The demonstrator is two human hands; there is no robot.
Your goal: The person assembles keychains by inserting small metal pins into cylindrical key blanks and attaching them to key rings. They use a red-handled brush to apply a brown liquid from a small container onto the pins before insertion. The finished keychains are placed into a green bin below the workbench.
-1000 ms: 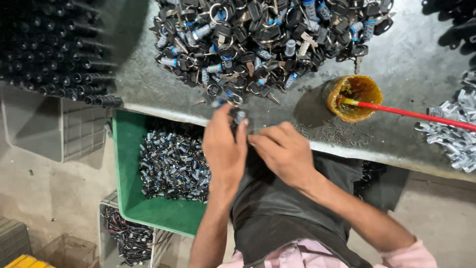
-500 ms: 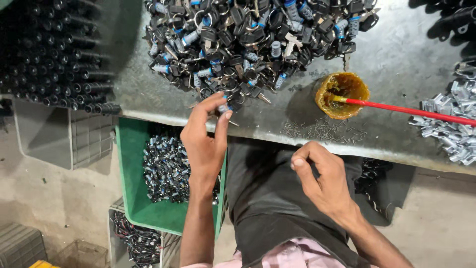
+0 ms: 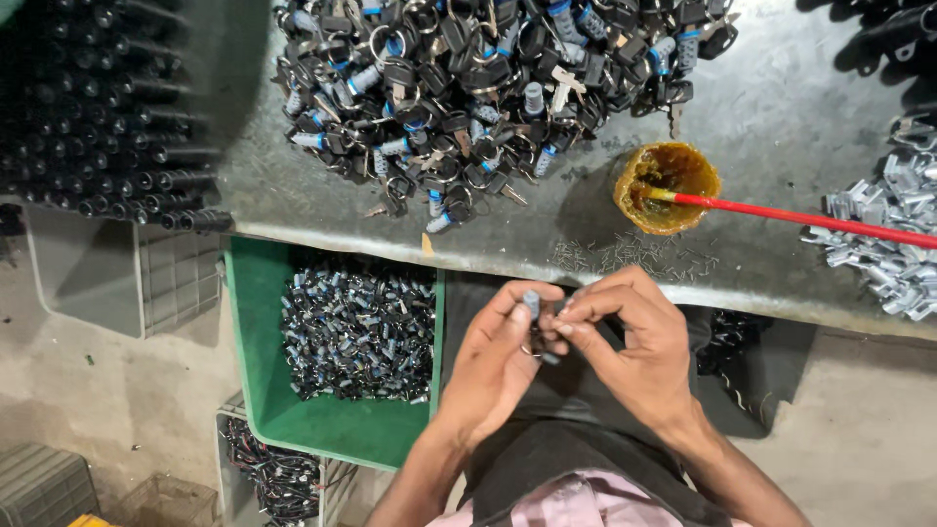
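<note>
My left hand holds a small grey lock cylinder upright between thumb and fingers, just below the edge of the metal bench. My right hand meets it from the right, its fingertips pinching at the cylinder's side; a key ring hangs under the two hands. A big heap of black-headed keys and cylinders on rings lies on the bench above the hands.
A small yellow cup of grease with a red stick stands on the bench at right, beside a pile of silver metal parts. A green bin of finished cylinders sits lower left. Black tubes are stacked upper left.
My left hand has come back from the key heap with a cylinder, down below the bench edge. My right hand has moved left to meet it.
</note>
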